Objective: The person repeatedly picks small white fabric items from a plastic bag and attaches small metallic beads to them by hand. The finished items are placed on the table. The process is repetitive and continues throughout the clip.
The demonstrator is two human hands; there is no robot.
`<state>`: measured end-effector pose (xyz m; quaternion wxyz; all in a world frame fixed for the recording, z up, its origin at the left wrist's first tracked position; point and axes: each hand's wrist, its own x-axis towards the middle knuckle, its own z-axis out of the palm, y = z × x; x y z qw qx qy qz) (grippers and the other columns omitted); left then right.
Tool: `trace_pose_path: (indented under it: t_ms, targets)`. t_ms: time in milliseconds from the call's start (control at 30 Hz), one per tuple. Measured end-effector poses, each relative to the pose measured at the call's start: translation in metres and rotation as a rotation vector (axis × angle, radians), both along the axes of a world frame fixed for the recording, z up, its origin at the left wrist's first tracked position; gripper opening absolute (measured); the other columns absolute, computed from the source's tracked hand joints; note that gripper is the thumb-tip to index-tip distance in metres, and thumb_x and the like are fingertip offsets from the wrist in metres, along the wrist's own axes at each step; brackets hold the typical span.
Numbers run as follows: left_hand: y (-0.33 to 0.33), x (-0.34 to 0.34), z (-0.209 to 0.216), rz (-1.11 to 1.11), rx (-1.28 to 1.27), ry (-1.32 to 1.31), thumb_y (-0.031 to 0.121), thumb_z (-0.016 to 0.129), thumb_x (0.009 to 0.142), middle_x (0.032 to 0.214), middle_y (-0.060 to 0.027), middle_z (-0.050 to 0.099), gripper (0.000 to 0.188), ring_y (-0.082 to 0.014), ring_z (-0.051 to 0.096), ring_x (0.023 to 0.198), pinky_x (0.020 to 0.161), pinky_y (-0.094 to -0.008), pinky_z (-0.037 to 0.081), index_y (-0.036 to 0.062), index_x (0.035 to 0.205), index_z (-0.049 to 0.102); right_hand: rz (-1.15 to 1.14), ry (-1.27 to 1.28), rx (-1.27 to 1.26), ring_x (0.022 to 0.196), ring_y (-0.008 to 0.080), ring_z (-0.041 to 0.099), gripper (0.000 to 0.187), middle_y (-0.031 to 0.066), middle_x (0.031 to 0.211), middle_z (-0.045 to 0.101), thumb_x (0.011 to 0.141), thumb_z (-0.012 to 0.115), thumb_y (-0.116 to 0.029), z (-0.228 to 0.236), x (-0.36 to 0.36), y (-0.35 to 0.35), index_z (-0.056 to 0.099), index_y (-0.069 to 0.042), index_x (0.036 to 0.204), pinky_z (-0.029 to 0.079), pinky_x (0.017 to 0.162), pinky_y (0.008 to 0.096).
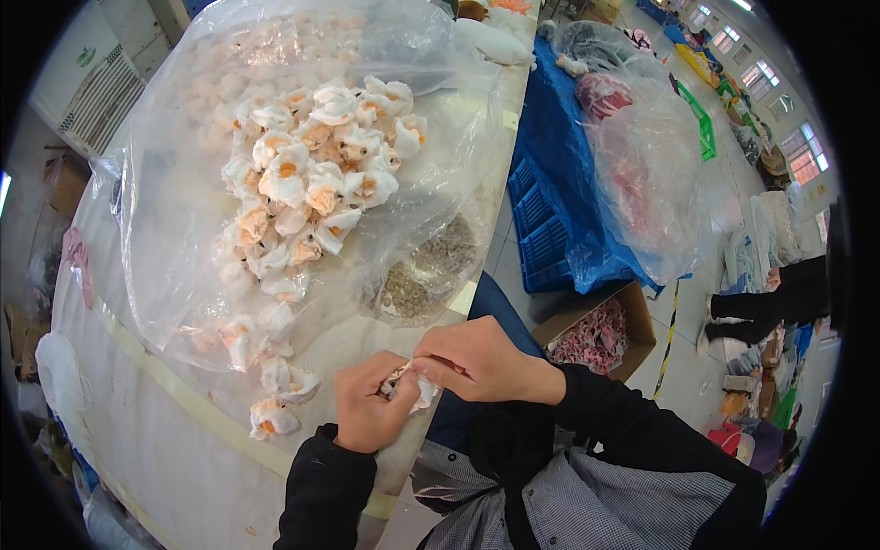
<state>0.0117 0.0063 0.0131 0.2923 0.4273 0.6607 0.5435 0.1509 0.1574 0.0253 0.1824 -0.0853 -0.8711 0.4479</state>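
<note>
Close together at the table's near edge, both my hands work on one small white plush piece (426, 394) with a few dark spots. My left hand (371, 403) is closed around it, hiding most of its shape. My right hand (486, 359) pinches at its upper edge, thumb against forefinger. Beyond them lies a heap of fluffy white plush pieces (321, 174) with orange and peach parts, some showing small dark dots. Two more plush pieces, one orange-centred (274, 418) and one white (286, 379), lie left of my left hand.
A large clear plastic bag (174, 302) spreads under and behind the heap on the pale table (211, 467). Clear bags of small grains (403, 289) sit nearer me. To the right stand a blue crate (541, 229) and a cardboard box (637, 339) of pink scraps. Someone's dark-clothed legs (770, 298) show far right.
</note>
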Motion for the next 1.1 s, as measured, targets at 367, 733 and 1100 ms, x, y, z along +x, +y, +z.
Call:
trace_pose_path:
  t_ms: [367,733,1100]
  targets:
    - [0.0,-0.007,-0.011,0.202,-0.002,0.041,0.006,0.068,0.089,0.064,-0.0086,0.059,0.01,-0.0128,0.054,0.056,0.055,-0.0298,0.043,-0.0028,0.084,0.069,-0.348,-0.255,0.839,0.101,0.027,0.058,0.031,0.0064,0.099,0.064,0.083,0.081,-0.033,0.0,-0.036,0.042,0.073,-0.007,0.099,0.043,0.089,0.0421]
    - [0.002,-0.007,-0.014,0.23,0.02,0.068,0.007,0.068,0.089,0.064,-0.0091,0.057,0.011,-0.0127,0.051,0.055,0.053,-0.0303,0.042,-0.0028,0.084,0.068,-0.246,-0.044,0.758,0.101,0.0273,0.057,0.026,0.0069,0.1,0.062,0.084,0.079,-0.028,-0.017,-0.046,0.056,0.072,-0.009,0.1,0.043,0.092,0.0406]
    - [0.001,-0.007,-0.012,0.219,0.012,0.047,0.007,0.066,0.09,0.063,-0.0088,0.055,0.012,-0.0116,0.048,0.055,0.053,-0.0304,0.04,-0.0033,0.083,0.066,-0.261,-0.083,0.797,0.104,0.0291,0.058,0.028,0.0085,0.104,0.066,0.085,0.08,-0.03,-0.021,-0.064,0.041,0.073,-0.009,0.103,0.043,0.094,0.0427]
